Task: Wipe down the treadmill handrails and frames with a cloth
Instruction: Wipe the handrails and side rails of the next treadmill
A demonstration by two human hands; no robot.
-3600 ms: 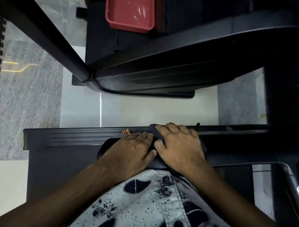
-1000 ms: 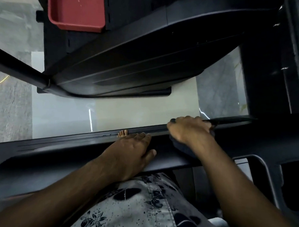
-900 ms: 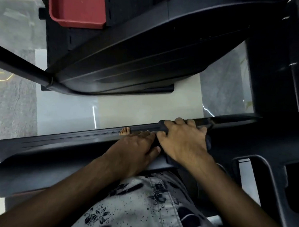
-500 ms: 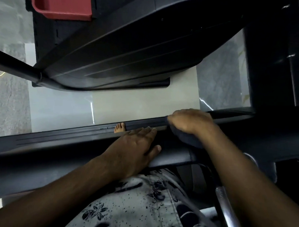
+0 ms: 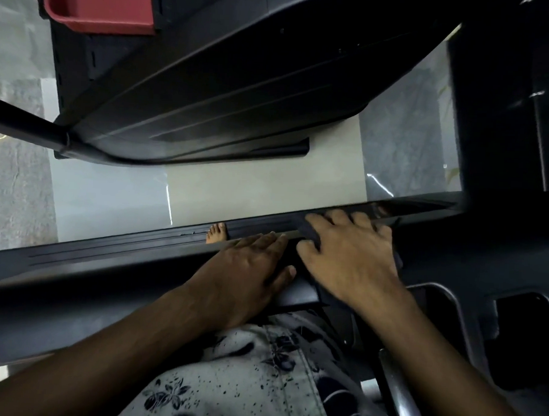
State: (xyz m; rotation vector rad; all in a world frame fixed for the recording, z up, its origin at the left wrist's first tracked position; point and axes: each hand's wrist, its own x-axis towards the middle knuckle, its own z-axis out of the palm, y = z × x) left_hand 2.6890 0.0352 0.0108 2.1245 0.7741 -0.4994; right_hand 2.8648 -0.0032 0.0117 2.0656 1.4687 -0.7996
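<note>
On the treadmill's dark side rail (image 5: 107, 257), the cloth (image 5: 311, 236) lay under the right hand (image 5: 349, 261), near where the rail met a dark upright (image 5: 489, 154). The cloth was as dark as the rail, and only its edges showed round the hand. The right hand's grip was released: the fingers were spread and pressed the cloth flat, with none seen closed round it. The left hand (image 5: 248, 269) rested just beside it, palm down on the rail, its grip also released and holding nothing. Beyond the rail, a bare foot (image 5: 217, 233) stood on the floor (image 5: 251, 194). Across the floor stood a second machine (image 5: 241, 80) bearing a red tray (image 5: 99, 8).

Probable faults from this position:
- Because the cloth was pressed and not clasped, a fast stroke could slide the hand off it and drop it over the far edge.
- The left hand lay in the path of any stroke toward the left and would need lifting first.
- With dark cloth on a dark rail, missed patches would be hard to spot.
</note>
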